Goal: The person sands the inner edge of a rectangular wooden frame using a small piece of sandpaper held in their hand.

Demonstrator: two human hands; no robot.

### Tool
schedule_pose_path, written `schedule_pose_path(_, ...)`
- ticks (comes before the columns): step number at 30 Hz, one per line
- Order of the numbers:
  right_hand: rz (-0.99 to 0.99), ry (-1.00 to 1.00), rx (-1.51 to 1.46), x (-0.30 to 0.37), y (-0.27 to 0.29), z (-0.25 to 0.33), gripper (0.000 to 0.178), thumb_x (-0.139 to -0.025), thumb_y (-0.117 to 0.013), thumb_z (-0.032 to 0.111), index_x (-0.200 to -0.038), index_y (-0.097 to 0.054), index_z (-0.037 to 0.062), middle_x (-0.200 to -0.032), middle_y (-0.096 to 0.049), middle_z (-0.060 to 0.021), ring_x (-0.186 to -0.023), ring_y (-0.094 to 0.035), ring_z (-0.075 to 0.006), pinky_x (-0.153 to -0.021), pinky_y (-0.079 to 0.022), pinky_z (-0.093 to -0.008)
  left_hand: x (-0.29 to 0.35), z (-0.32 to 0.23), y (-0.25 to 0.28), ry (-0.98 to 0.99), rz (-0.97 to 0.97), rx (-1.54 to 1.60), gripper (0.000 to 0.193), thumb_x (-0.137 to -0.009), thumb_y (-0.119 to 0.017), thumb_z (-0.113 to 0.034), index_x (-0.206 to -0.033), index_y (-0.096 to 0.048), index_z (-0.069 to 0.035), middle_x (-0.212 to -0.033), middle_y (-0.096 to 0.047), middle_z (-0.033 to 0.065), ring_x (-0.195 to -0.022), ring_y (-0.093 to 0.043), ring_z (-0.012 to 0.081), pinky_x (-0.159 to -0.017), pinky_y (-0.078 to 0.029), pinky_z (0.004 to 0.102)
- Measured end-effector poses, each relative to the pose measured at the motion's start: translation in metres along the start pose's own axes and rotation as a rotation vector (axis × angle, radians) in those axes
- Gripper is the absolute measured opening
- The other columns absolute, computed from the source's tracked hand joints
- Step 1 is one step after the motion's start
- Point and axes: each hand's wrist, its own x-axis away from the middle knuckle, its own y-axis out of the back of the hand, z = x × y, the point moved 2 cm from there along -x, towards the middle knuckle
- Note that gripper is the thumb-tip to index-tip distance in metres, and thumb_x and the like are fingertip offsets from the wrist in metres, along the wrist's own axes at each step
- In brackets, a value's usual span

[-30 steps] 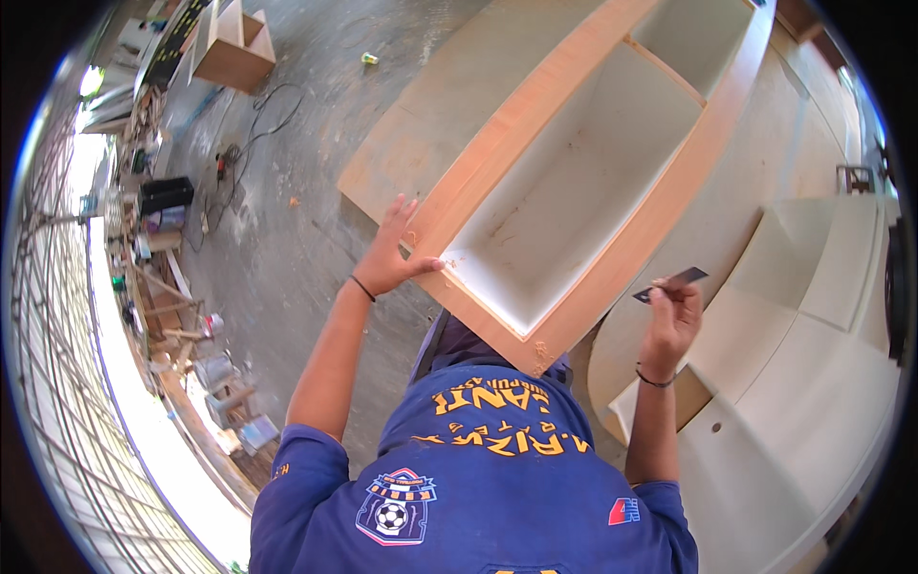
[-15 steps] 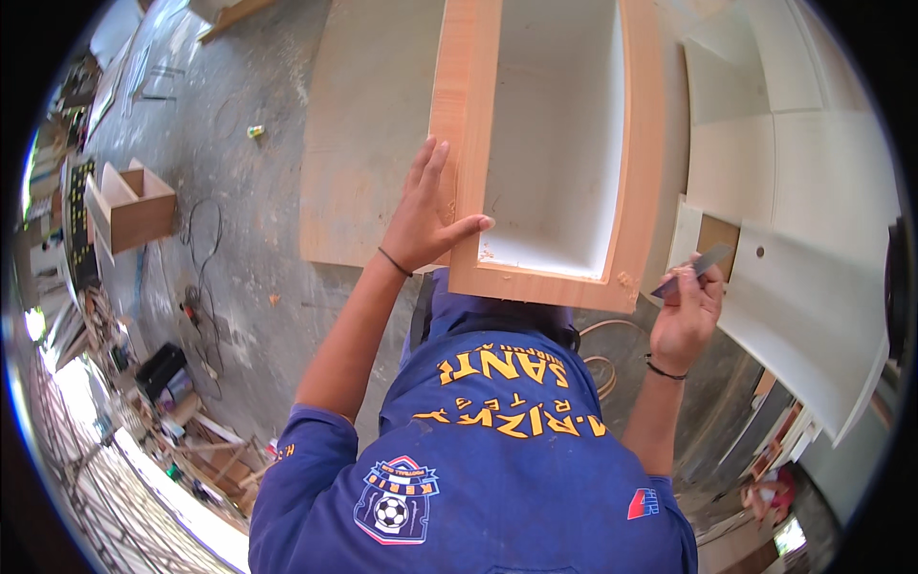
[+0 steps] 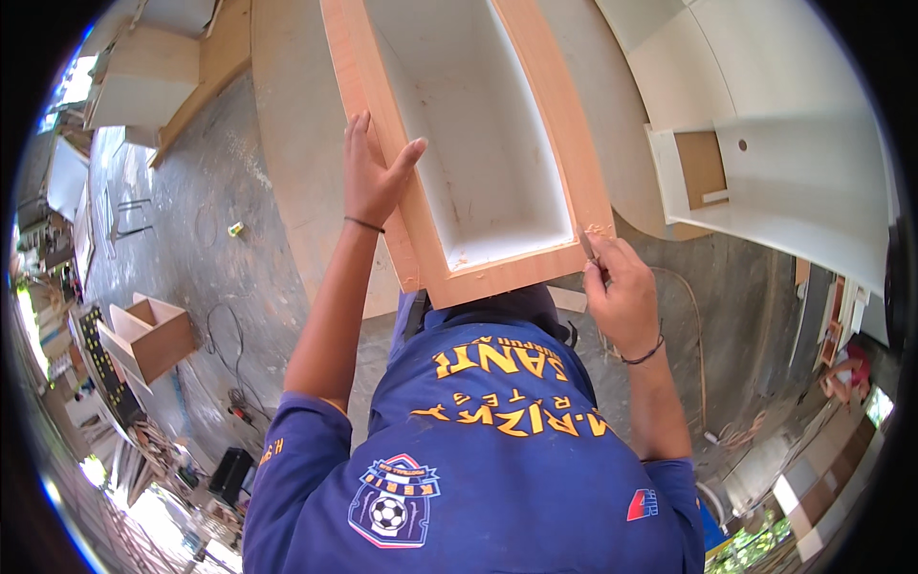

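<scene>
Shirt: a dark blue top (image 3: 497, 478) with yellow lettering is seen nearest, the body placed just before the box's near end.
Right hand: a blade is pinched between thumb and bent fingers of the right hand (image 3: 622, 292), which is held at the box's near right corner.
Blade: the thin, dark blade (image 3: 586, 247) is held at the right rim, beside the opening; whether the wood is touched cannot be told.
Shavings: pale curls (image 3: 600, 231) are gathered on the rim at that corner, just beyond the fingers.
Box: the long open box (image 3: 562, 143), wood-faced with a pale inside, is set ahead, between the hands; its long axis is run from near to far, leaning left, its far end cut off from view.
Left hand: the left rim is braced by the left hand (image 3: 378, 177), fingers straight, thumb spread over the edge, nothing gripped; it is placed farther along than the right, which is nearer the corner.
Board: a broad pale sheet (image 3: 287, 191) is laid beyond the box's left side.
Cabinet: a white cabinet (image 3: 813, 172) is seen to the right, well apart.
Cable: a dark cord (image 3: 225, 335) is strewn across the floor at left.
Small cabinet: a wooden unit (image 3: 158, 349) is stood farther left.
</scene>
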Motion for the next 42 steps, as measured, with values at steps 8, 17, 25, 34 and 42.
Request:
schedule_pose_path(8,-0.01,-0.054,0.534,-0.002,-0.032,0.04,0.037,-0.078,-0.06,0.006,-0.115,-0.062,0.0048,-0.087,-0.057,-0.0116,-0.077,-0.063,-0.0306,-0.063,-0.052,-0.041,-0.012,-0.002,-0.021,0.065,0.071,0.27,0.088,-0.078,-0.069,-0.042,-0.144,-0.027,-0.002,-0.146,-0.036,0.0165,-0.142,-0.022,0.0358,-0.112,-0.003,0.0583)
schedule_pose_path(17,0.081,-0.193,0.44,0.023,-0.114,0.123,0.034,-0.08,-0.058,0.008,-0.113,-0.062,0.0031,-0.084,-0.057,-0.0128,-0.074,-0.063,-0.0316,-0.062,-0.052,-0.041,-0.004,-0.009,-0.025,0.023,0.036,0.264,0.075,-0.09,-0.053,-0.041,-0.144,-0.024,0.003,-0.149,-0.03,0.0189,-0.143,-0.018,0.0337,-0.112,0.005,0.055)
schedule_pose_path(25,-0.126,-0.225,0.555,0.012,-0.072,0.081,0.031,-0.081,-0.055,0.008,-0.111,-0.064,0.0052,-0.085,-0.06,-0.0141,-0.075,-0.062,-0.0352,-0.063,-0.051,-0.0436,0.0,-0.009,-0.025,0.005,-0.005,0.294,0.068,-0.092,-0.049,-0.035,-0.143,-0.027,0.004,-0.149,-0.032,0.0207,-0.142,-0.023,0.031,-0.111,0.006,0.0557)
schedule_pose_path(34,-0.128,-0.265,0.327,0.021,-0.095,0.101,0.032,-0.082,-0.057,0.012,-0.112,-0.064,0.0057,-0.082,-0.059,-0.0159,-0.072,-0.06,-0.0342,-0.063,-0.05,-0.0435,0.001,-0.007,-0.03,0.0,-0.037,0.285,0.067,-0.091,-0.048,-0.033,-0.143,-0.027,0.004,-0.148,-0.033,0.0211,-0.141,-0.025,0.0312,-0.111,0.007,0.0566)
schedule_pose_path(42,-0.044,-0.293,0.419,0.031,-0.122,0.128,0.032,-0.078,-0.055,0.006,-0.108,-0.066,0.0045,-0.088,-0.063,-0.0174,-0.077,-0.062,-0.0352,-0.066,-0.051,-0.0423,0.002,-0.011,-0.03,-0.023,-0.058,0.272,0.066,-0.091,-0.048,-0.031,-0.142,-0.028,0.005,-0.147,-0.034,0.0204,-0.141,-0.024,0.0317,-0.111,0.006,0.0567)
